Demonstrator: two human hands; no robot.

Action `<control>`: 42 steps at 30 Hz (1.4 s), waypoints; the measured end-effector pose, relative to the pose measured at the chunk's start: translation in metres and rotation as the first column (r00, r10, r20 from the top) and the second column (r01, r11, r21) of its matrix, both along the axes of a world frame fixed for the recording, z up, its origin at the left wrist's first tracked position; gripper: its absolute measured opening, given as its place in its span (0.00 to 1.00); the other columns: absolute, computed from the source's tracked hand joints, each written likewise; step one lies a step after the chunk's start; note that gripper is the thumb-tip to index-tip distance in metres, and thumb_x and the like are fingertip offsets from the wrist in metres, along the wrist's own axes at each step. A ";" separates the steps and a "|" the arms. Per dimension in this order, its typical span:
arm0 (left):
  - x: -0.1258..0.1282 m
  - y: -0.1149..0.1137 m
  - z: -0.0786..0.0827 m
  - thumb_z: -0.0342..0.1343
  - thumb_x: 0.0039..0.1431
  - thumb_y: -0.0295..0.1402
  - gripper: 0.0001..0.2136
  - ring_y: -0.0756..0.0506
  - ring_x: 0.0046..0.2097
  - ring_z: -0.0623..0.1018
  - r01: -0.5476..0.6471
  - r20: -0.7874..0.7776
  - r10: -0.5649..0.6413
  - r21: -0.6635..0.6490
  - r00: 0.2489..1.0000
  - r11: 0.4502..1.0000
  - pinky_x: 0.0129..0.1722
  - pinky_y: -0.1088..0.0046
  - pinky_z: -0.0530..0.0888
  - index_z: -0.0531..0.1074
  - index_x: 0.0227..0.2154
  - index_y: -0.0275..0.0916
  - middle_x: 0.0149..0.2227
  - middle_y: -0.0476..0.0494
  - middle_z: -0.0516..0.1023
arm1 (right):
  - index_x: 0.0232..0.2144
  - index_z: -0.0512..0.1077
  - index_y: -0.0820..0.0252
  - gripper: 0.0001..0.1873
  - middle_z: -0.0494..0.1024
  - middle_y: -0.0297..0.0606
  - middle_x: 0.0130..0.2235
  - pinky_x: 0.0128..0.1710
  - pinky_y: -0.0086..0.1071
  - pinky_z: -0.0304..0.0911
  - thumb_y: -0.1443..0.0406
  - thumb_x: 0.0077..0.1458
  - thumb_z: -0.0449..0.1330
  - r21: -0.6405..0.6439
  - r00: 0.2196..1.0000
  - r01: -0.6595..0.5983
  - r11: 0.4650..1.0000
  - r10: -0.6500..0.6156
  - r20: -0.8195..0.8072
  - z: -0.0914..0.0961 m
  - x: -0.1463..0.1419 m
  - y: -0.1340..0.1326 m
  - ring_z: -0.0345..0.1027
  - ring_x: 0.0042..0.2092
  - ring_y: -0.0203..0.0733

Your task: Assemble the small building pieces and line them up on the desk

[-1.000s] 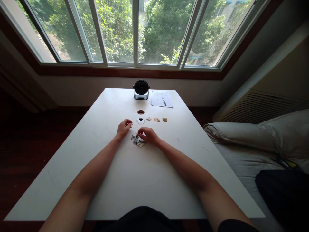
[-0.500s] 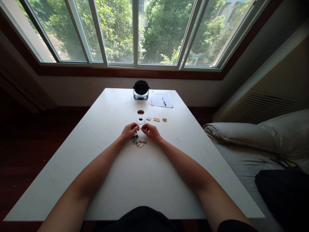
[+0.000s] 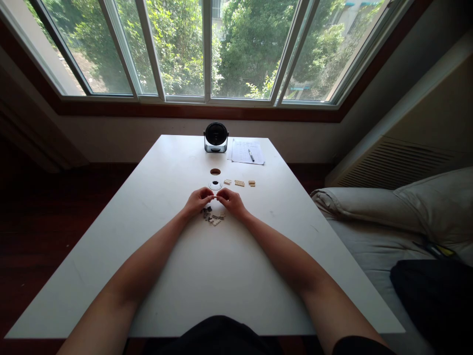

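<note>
Grey plastic bricks (image 3: 210,216), apparently, just below hands (image 3: 198,200) (image 3: 229,202)

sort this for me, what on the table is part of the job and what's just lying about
In use: left hand, right hand, tiny piece pinched between them, pile of small grey and tan bricks, three tan bricks
Lying about: paper, pen, round black gadget, pillow

Paper sheet (image 3: 247,152): rows of small marks, probably text, too small to read from here.
Round black-faced device (image 3: 216,137): no brand or label legible.
Readable text: none.
</note>
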State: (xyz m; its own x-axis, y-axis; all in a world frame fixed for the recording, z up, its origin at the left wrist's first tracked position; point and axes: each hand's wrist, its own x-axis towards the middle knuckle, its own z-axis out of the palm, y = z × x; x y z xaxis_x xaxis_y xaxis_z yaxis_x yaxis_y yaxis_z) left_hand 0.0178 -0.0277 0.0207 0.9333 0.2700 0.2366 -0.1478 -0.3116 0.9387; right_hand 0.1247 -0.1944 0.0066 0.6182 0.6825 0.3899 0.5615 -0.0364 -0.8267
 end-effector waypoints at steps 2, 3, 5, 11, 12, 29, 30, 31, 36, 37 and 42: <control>0.000 0.000 -0.001 0.62 0.54 0.41 0.11 0.49 0.30 0.74 -0.014 -0.015 0.014 0.004 1.000 1.000 0.31 0.72 0.71 0.75 0.33 0.39 0.29 0.48 0.76 | 0.34 0.74 0.57 0.11 0.76 0.33 0.30 0.33 0.31 0.63 0.56 0.56 0.61 0.000 1.000 0.016 1.000 -0.016 -0.012 -0.001 0.002 0.000 0.67 0.31 0.37; 0.000 0.000 -0.001 0.62 0.54 0.42 0.11 0.49 0.30 0.73 -0.019 -0.021 0.019 0.003 1.000 1.000 0.31 0.72 0.70 0.75 0.33 0.39 0.29 0.48 0.75 | 0.34 0.74 0.57 0.11 0.76 0.33 0.30 0.33 0.31 0.63 0.56 0.56 0.61 0.002 1.000 0.022 1.000 -0.022 -0.016 -0.002 0.002 0.001 0.67 0.31 0.37; -0.001 0.000 -0.001 0.63 0.53 0.42 0.12 0.49 0.29 0.73 -0.018 -0.028 0.018 -0.001 0.999 1.000 0.30 0.72 0.70 0.75 0.33 0.39 0.29 0.48 0.75 | 0.34 0.74 0.57 0.11 0.76 0.33 0.30 0.33 0.31 0.62 0.56 0.55 0.61 0.003 1.000 0.025 1.000 -0.025 -0.017 -0.002 0.002 0.001 0.66 0.31 0.37; 0.000 0.000 0.001 0.61 0.55 0.42 0.12 0.49 0.32 0.74 0.034 -0.003 -0.034 -0.040 0.999 0.999 0.35 0.71 0.72 0.75 0.34 0.38 0.32 0.46 0.76 | 0.33 0.73 0.57 0.10 0.76 0.33 0.31 0.34 0.31 0.63 0.57 0.56 0.60 0.039 1.000 0.001 0.999 -0.001 -0.006 0.003 -0.002 0.000 0.67 0.32 0.37; 0.000 -0.001 0.001 0.61 0.56 0.41 0.11 0.49 0.32 0.74 0.043 -0.001 -0.043 -0.044 0.999 0.998 0.35 0.72 0.71 0.75 0.34 0.38 0.32 0.46 0.76 | 0.33 0.73 0.57 0.10 0.76 0.34 0.31 0.35 0.31 0.64 0.57 0.56 0.60 0.045 1.000 -0.003 0.999 0.003 -0.006 0.003 -0.002 0.000 0.67 0.32 0.37; 0.002 0.002 -0.004 0.61 0.57 0.41 0.11 0.49 0.32 0.74 0.034 0.011 -0.034 -0.019 0.999 0.999 0.33 0.72 0.71 0.74 0.34 0.38 0.31 0.47 0.76 | 0.35 0.74 0.57 0.10 0.77 0.34 0.31 0.35 0.32 0.64 0.57 0.56 0.60 0.044 0.999 -0.013 0.999 0.015 -0.043 0.003 -0.002 0.001 0.67 0.32 0.37; 0.002 0.002 -0.004 0.61 0.57 0.41 0.11 0.49 0.32 0.75 0.042 0.012 -0.041 -0.028 0.999 0.999 0.34 0.72 0.72 0.74 0.34 0.38 0.32 0.47 0.76 | 0.35 0.73 0.57 0.10 0.77 0.34 0.32 0.35 0.32 0.64 0.58 0.56 0.60 0.046 0.999 -0.016 0.999 0.017 -0.037 0.004 -0.003 0.001 0.68 0.32 0.37; 0.002 0.002 -0.004 0.61 0.57 0.41 0.11 0.49 0.32 0.75 0.046 0.014 -0.046 -0.034 0.999 0.998 0.35 0.72 0.72 0.74 0.34 0.38 0.32 0.46 0.77 | 0.34 0.73 0.57 0.09 0.77 0.34 0.32 0.36 0.32 0.65 0.58 0.56 0.60 0.047 0.999 -0.018 0.999 0.019 -0.033 0.005 -0.004 0.001 0.68 0.33 0.38; 0.001 0.002 -0.005 0.63 0.55 0.41 0.11 0.50 0.30 0.73 0.019 0.015 -0.019 -0.024 1.000 1.000 0.31 0.73 0.70 0.74 0.34 0.38 0.29 0.48 0.75 | 0.34 0.73 0.57 0.10 0.77 0.34 0.32 0.36 0.32 0.65 0.57 0.56 0.61 0.052 0.999 -0.018 0.999 0.019 -0.029 0.004 -0.003 0.001 0.68 0.33 0.38; 0.001 0.002 -0.005 0.63 0.55 0.41 0.11 0.50 0.29 0.72 0.015 0.015 -0.015 -0.021 1.000 1.000 0.30 0.73 0.69 0.74 0.34 0.38 0.29 0.48 0.75 | 0.35 0.73 0.57 0.10 0.77 0.34 0.32 0.35 0.32 0.64 0.57 0.56 0.61 0.049 0.999 -0.011 0.999 0.013 -0.032 0.003 -0.003 0.001 0.68 0.33 0.38; 0.002 0.003 -0.006 0.63 0.55 0.41 0.12 0.51 0.29 0.71 0.004 0.018 -0.004 -0.003 1.000 1.000 0.29 0.74 0.68 0.74 0.34 0.38 0.29 0.49 0.75 | 0.35 0.74 0.57 0.11 0.77 0.34 0.31 0.33 0.32 0.63 0.56 0.55 0.61 0.009 0.999 0.027 1.000 -0.026 -0.029 0.000 0.000 0.002 0.67 0.32 0.38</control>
State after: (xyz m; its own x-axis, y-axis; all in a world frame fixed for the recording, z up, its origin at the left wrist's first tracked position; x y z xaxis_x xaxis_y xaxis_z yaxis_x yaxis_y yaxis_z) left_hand 0.0194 -0.0247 0.0145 0.9301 0.2672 0.2520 -0.1655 -0.3077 0.9370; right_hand 0.1250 -0.1922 0.0063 0.6470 0.6622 0.3780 0.5367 -0.0434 -0.8427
